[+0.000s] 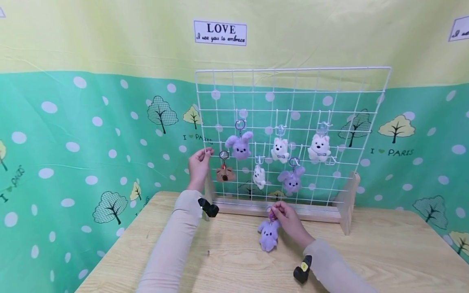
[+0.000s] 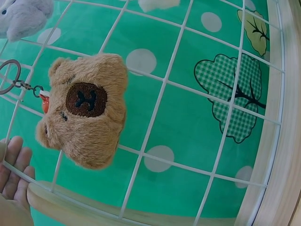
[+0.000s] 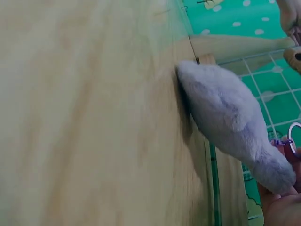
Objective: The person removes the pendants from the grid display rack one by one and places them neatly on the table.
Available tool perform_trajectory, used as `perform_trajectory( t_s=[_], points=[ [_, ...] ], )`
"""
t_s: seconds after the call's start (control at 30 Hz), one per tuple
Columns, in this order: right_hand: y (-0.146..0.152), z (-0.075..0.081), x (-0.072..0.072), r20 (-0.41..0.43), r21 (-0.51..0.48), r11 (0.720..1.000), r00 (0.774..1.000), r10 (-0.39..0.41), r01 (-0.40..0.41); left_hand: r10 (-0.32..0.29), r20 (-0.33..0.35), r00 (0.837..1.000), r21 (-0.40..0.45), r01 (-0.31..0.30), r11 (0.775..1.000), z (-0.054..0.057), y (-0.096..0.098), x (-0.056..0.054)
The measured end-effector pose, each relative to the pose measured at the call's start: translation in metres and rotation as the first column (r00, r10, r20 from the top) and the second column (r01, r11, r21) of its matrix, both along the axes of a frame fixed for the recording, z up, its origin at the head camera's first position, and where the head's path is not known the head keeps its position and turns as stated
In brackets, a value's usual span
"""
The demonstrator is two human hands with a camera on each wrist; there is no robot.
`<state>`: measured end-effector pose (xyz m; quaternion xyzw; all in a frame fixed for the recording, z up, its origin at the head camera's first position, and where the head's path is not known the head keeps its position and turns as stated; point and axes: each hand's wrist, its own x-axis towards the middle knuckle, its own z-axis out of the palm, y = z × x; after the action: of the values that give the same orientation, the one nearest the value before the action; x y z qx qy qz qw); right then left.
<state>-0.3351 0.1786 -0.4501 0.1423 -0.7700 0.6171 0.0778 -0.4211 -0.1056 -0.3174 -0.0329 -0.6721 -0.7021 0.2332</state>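
Note:
My right hand (image 1: 289,221) pinches the ring end of a purple plush bunny keychain (image 1: 269,236), which hangs low in front of the rack's wooden base. In the right wrist view, the bunny's fuzzy body (image 3: 225,108) slants above the tabletop, its metal ring (image 3: 294,136) by my fingers. With my left hand (image 1: 199,167) I hold the left edge of the white wire grid rack (image 1: 293,69). Right of that hand hangs a brown bear keychain (image 1: 225,174), seen close in the left wrist view with its dark muzzle (image 2: 87,100).
On the grid's hooks hang two purple bunny keychains, one upper left (image 1: 239,147) and one lower right (image 1: 292,181), and white dog keychains (image 1: 280,149). An unused clear hook (image 1: 331,160) sits at right. Wooden feet (image 1: 350,203) support the rack on the wooden table (image 1: 234,268).

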Motion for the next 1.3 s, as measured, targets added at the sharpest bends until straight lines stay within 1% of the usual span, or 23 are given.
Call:
perform_trajectory(
  t_s=[0.1, 0.37, 0.57, 0.67, 0.77, 0.9, 1.03, 1.17, 1.3],
  points=[
    [0.002, -0.002, -0.004, 0.015, 0.0, 1.0, 1.0, -0.01, 0.01, -0.007, -0.001, 1.0, -0.003, 0.007, 1.0, 0.0, 0.001, -0.001],
    [0.003, -0.01, -0.01, 0.069, -0.021, 0.998, 0.996, -0.06, 0.061, 0.002, -0.001, 1.0, 0.012, -0.002, 1.0, 0.0, 0.0, -0.001],
    [0.005, -0.019, -0.011, 0.094, 0.042, 0.993, 0.989, -0.118, 0.115, 0.001, 0.005, 1.0, 0.016, -0.001, 1.0, 0.001, 0.0, -0.001],
    [0.006, -0.022, -0.01, 0.105, 0.067, 0.99, 0.986, -0.132, 0.125, -0.003, 0.008, 1.0, 0.01, 0.003, 1.0, 0.001, 0.0, 0.0],
    [0.007, -0.022, -0.009, 0.119, 0.079, 0.99, 0.984, -0.129, 0.121, -0.003, 0.007, 1.0, 0.012, 0.003, 1.0, 0.001, 0.0, 0.0],
    [0.009, -0.019, -0.007, 0.136, 0.07, 0.992, 0.985, -0.109, 0.1, 0.0, 0.001, 1.0, 0.012, 0.0, 1.0, 0.0, -0.001, 0.0],
    [0.012, -0.013, -0.002, 0.158, 0.029, 0.997, 0.985, -0.076, 0.072, -0.006, 0.002, 1.0, 0.011, 0.006, 1.0, 0.0, -0.001, 0.0],
    [0.015, -0.001, 0.005, 0.176, -0.005, 0.998, 0.982, -0.062, 0.064, -0.013, 0.007, 1.0, 0.008, 0.013, 1.0, 0.0, 0.0, 0.0],
    [0.017, 0.015, 0.009, 0.157, 0.017, 0.995, 0.983, -0.098, 0.097, -0.005, 0.003, 1.0, 0.003, 0.005, 1.0, 0.001, -0.001, 0.002]
  ],
)
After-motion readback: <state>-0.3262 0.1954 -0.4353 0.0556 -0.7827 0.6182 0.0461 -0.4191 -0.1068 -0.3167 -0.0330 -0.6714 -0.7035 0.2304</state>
